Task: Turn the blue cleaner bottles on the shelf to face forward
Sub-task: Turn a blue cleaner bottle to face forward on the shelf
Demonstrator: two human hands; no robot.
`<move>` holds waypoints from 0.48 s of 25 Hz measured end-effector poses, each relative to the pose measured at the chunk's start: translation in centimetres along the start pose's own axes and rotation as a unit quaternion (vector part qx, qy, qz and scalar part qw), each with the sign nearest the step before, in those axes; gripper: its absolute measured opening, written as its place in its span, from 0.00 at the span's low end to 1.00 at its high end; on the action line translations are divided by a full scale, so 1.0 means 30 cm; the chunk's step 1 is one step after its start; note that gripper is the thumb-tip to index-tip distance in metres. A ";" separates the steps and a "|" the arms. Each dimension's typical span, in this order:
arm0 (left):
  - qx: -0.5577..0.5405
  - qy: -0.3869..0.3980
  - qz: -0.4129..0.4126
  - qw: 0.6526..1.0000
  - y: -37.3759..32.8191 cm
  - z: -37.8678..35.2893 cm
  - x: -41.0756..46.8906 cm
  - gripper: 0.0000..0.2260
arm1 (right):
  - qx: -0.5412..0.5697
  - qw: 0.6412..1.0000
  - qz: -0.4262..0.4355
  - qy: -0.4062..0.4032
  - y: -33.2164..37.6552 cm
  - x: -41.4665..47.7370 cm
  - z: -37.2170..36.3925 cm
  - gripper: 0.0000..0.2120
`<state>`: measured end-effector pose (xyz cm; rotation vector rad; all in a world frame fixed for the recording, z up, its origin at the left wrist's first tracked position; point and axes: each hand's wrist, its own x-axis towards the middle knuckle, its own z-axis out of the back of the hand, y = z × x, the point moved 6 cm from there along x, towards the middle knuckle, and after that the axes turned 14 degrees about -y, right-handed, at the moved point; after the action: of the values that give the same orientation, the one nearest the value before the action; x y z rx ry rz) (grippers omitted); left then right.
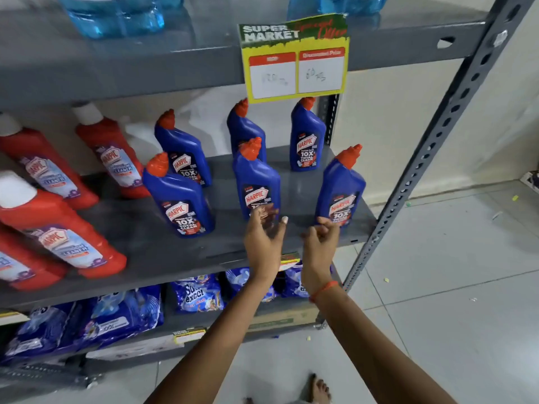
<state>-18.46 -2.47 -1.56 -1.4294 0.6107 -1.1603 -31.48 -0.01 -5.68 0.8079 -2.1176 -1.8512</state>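
Note:
Several blue cleaner bottles with red caps stand on the grey shelf [151, 252]. The front row holds a left bottle [180, 199], a middle bottle [258, 182] and a right bottle [341, 185], all with labels toward me. Behind them stand a rear left bottle [182, 147], a rear middle bottle [245, 129] mostly hidden, and a rear right bottle [307, 138]. My left hand [264, 237] hovers just in front of the middle front bottle, fingers apart, blurred. My right hand [320, 239] is loosely curled near the base of the right front bottle, holding nothing.
Red cleaner bottles [58, 228] with white caps fill the shelf's left side. A yellow price sign [294, 59] hangs from the upper shelf. Blue detergent packs [198, 293] lie on the shelf below. A perforated grey upright [431, 147] bounds the right; tiled floor lies beyond.

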 end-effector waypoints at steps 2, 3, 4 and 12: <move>0.011 -0.035 -0.001 0.999 0.024 0.093 0.069 0.15 | -0.020 0.998 0.037 0.048 0.037 -0.073 -0.097 0.13; 0.021 -0.026 0.010 0.999 0.041 0.110 0.106 0.15 | -0.035 0.996 0.064 0.061 0.054 -0.085 -0.145 0.13; 0.044 -0.009 0.021 0.999 0.065 0.116 0.143 0.17 | -0.060 0.992 0.090 0.061 0.069 -0.093 -0.189 0.14; 0.119 0.202 0.092 0.968 0.176 0.016 0.300 0.28 | -0.246 0.950 0.072 0.180 0.017 -0.030 -0.323 0.24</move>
<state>-13.33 -11.32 -3.72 -0.9176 0.8361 -1.3360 -26.03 -7.70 -3.22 0.7686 -1.3744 -1.8637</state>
